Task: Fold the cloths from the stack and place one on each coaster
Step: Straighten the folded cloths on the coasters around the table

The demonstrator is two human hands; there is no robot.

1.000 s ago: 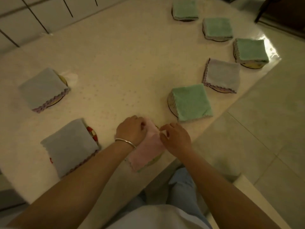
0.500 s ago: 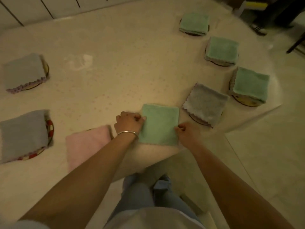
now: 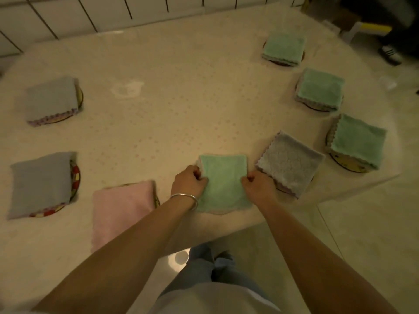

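Bottom centre of the frame: both hands sit on the green cloth [image 3: 223, 181] at the near edge of the surface [image 3: 172, 105]. The left hand [image 3: 190, 183], bangle [image 3: 184, 198] on the wrist, has its fingers curled tight on the cloth's left edge; the right hand [image 3: 259, 185] is curled the same way on the right edge. That is a narrow grip on both sides, knuckles up, each pinching fabric rather than lying flat. I read it as squaring the folded square over its coaster, of which only a pale sliver peeks out at the cloth's near hem.

Just left, lower left of centre, the pink cloth [image 3: 121, 206] covers its coaster, a rim showing at the right. Just right, the grey cloth [image 3: 289, 163] lies close beside the right knuckles, whether touching I cannot tell.

Further out: two grey-blue cloths at mid-left [image 3: 40, 182] and upper left [image 3: 51, 98], each leaving a coaster rim exposed on its right. Three more green ones curve away along the right side: mid-right [image 3: 357, 141], above it [image 3: 319, 88], and the farthest at upper right [image 3: 284, 49].

No stack shows; placement looks nearly finished.
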